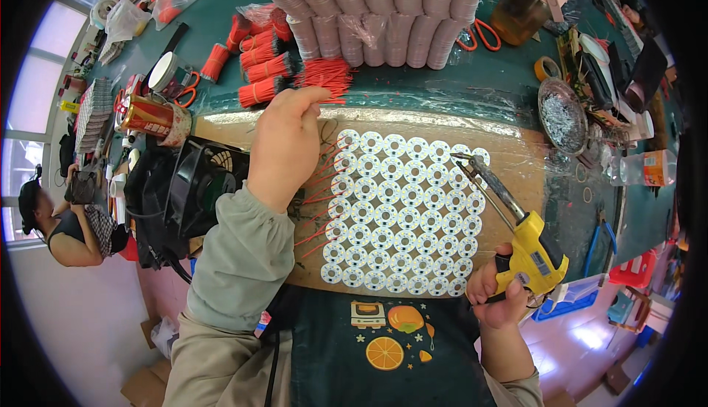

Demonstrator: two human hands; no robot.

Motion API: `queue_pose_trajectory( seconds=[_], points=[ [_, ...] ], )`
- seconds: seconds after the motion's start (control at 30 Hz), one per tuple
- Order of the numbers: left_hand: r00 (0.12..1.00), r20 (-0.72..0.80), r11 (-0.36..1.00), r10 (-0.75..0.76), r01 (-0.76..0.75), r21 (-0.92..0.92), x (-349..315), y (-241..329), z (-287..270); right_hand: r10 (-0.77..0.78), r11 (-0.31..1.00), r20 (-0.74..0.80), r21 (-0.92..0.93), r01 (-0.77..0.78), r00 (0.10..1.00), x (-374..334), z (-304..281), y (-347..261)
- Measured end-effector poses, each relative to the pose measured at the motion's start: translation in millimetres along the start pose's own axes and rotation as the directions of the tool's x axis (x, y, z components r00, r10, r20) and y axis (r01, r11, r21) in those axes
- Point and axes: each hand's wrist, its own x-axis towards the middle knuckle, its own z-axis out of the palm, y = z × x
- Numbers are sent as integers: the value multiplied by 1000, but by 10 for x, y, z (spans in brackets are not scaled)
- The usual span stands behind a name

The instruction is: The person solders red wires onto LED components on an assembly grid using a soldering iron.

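Observation:
My right hand [501, 289] is wrapped round the handle of a yellow soldering gun [537, 256]. Its metal tip reaches the upper right corner of a grid of round white LED boards [408, 219]. My left hand [286, 141] reaches past the grid's upper left, fingers bent and pressed together at the edge of a loose pile of red wires [324, 75]; what lies between the fingertips is hidden. Several short red wires [316, 200] stick out from the grid's left column. The boards lie on a brown work board [516, 149].
Tall stacks of round boards [383, 19] stand at the back, beside tied red wire bundles [262, 67]. A black fan [203, 178] sits left. Rightward are a metal dish [563, 115], blue-handled pliers [601, 237] and a brown-filled jug [520, 8]. Another person [74, 230] sits far left.

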Motion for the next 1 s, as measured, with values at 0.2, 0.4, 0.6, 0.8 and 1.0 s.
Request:
queue_pose_trajectory(
  seconds=[0.2,0.4,0.6,0.8,1.0],
  points=[
    [994,-94,998,-60,62,17,-35,-89,91,-10,1000,5,-8,10,1000,1,1,10],
    [998,-19,969,54,-48,244,96,-104,198,-22,1000,-1,1,22,1000,-9,0,11],
    [988,-71,925,137,-102,365,226,-100,190,3,1000,-8,11,-2,1000,-1,1,-1],
    [993,69,841,100,-122,528,265,-151,90,26,1000,-20,8,-26,999,6,13,-24],
    [990,53,845,129,-138,517,447,-229,147,27,1000,-25,-8,-27,999,14,27,-24]
  ],
)
